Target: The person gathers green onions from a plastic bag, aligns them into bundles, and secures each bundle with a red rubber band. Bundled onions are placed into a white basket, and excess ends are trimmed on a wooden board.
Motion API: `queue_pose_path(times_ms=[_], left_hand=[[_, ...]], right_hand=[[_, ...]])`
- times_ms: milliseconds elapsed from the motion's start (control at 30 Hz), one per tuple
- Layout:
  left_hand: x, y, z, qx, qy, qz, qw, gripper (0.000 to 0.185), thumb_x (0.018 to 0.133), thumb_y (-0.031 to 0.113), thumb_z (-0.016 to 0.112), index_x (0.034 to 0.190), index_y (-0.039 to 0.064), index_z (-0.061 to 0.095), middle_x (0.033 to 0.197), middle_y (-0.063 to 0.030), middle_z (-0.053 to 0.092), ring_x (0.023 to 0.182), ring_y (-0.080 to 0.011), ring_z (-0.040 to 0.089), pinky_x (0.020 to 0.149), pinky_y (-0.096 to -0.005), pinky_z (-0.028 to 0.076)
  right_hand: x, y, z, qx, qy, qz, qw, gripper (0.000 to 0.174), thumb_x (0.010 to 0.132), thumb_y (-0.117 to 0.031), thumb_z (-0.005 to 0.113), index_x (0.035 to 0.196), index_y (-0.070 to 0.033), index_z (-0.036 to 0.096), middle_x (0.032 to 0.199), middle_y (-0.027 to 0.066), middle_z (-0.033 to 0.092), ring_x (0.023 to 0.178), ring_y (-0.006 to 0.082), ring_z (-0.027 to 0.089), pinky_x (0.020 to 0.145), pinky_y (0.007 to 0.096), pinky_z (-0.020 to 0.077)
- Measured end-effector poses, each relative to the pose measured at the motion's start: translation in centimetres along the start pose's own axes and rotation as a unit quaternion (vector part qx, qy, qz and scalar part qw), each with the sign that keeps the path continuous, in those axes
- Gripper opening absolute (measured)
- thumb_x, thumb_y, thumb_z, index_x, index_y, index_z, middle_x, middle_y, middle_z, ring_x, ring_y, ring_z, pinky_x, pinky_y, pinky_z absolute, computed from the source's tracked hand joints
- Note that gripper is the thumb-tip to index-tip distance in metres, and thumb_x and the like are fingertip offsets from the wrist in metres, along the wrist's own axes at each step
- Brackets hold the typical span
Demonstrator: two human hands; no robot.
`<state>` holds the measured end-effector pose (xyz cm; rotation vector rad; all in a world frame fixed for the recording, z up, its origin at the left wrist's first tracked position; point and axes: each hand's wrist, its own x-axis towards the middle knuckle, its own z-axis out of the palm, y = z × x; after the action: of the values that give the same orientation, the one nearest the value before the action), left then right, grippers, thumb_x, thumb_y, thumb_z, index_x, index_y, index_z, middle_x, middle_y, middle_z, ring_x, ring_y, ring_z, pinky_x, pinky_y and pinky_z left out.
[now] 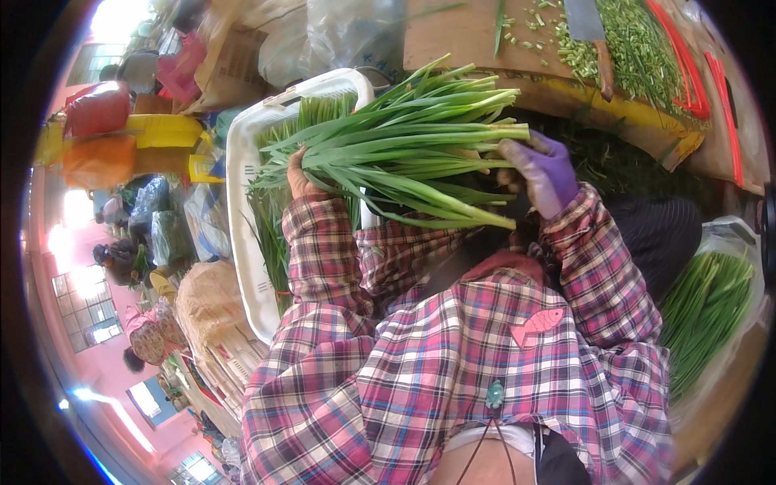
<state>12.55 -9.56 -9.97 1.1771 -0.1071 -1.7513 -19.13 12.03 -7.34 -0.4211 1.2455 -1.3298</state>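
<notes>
My bare left hand (301,176) holds a loose bundle of garlic chives (388,145) near its leafy end. The pale stalk ends point right, towards my right hand (542,170), which wears a purple and grey glove. Its fingers are curled at the lower stalk ends, and some fingertips are hidden in shadow. Beneath the leaves and my left forearm stands a white plastic basket (245,267). More chives (276,236) lie in it, some tied with a red band.
At the upper right a board (461,36) carries a cleaver (585,24), chopped stalk pieces (642,54) and red ties (724,115). A clear bag of chives (706,315) stands at my right. Left are stacked white crates (224,370) and other people (154,327).
</notes>
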Motion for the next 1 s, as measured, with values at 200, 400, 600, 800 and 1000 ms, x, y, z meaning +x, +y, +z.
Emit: queue_pose_path(times_ms=[200, 400, 600, 800, 1000], left_hand=[[0.1, -0.3, -0.1, -0.022, -0.011, -0.031, 0.999, 0.032, 0.079, 0.018, 0.052, 0.105, 0.0, 0.055, 0.106, -0.019, 0.059, 0.098, -0.0334, 0.057, 0.088, -0.0493, 0.048], [1.6, 1.1, -2.2, 0.072, 0.053, -0.038, 0.995, 0.034, 0.077, 0.02, 0.06, 0.107, 0.004, 0.057, 0.105, -0.014, 0.061, 0.096, -0.0317, 0.058, 0.085, -0.0419, 0.047], [3.8, 4.8, -3.3, 0.218, -0.003, 0.028, 0.975, 0.032, 0.078, 0.019, 0.059, 0.106, 0.003, 0.058, 0.104, -0.0146, 0.061, 0.095, -0.0312, 0.058, 0.085, -0.0415, 0.047], [4.8, 5.4, -3.4, 0.289, 0.04, 0.12, 0.949, 0.031, 0.078, 0.018, 0.058, 0.105, 0.002, 0.059, 0.103, -0.0152, 0.061, 0.095, -0.0307, 0.058, 0.085, -0.0411, 0.047], [4.1, 4.4, -3.1, 0.302, 0.033, 0.156, 0.94, 0.029, 0.079, 0.017, 0.057, 0.104, 0.001, 0.059, 0.101, -0.0157, 0.062, 0.095, -0.0302, 0.058, 0.085, -0.0407, 0.047]], right_hand=[[0.9, -0.2, -4.5, -0.045, 0.207, -0.005, 0.977, 0.018, 0.085, -0.018, 0.061, 0.096, -0.003, 0.063, 0.073, -0.0005, 0.061, 0.055, 0.0024, 0.049, 0.049, 0.016, 0.0385], [2.5, 0.5, -3.6, -0.075, -0.031, -0.242, 0.967, 0.029, 0.091, -0.025, 0.053, 0.102, 0.0, 0.062, 0.094, 0.0076, 0.064, 0.087, 0.0147, 0.059, 0.079, 0.0281, 0.0462], [2.4, -1.6, -1.0, -0.185, 0.097, -0.13, 0.969, 0.024, 0.082, -0.028, 0.063, 0.084, -0.003, 0.064, 0.07, 0.0064, 0.061, 0.06, 0.017, 0.055, 0.061, 0.0304, 0.0467], [4.8, 3.8, -1.9, -0.015, -0.069, -0.056, 0.996, 0.035, 0.084, -0.031, 0.064, 0.105, -0.002, 0.063, 0.094, 0.0059, 0.064, 0.087, 0.0102, 0.056, 0.076, 0.0269, 0.0465], [6.0, 3.6, 1.6, 0.029, 0.001, -0.115, 0.993, 0.018, 0.083, -0.019, 0.06, 0.089, -0.003, 0.065, 0.066, 0.0032, 0.061, 0.055, 0.0101, 0.055, 0.049, 0.0273, 0.0424]])
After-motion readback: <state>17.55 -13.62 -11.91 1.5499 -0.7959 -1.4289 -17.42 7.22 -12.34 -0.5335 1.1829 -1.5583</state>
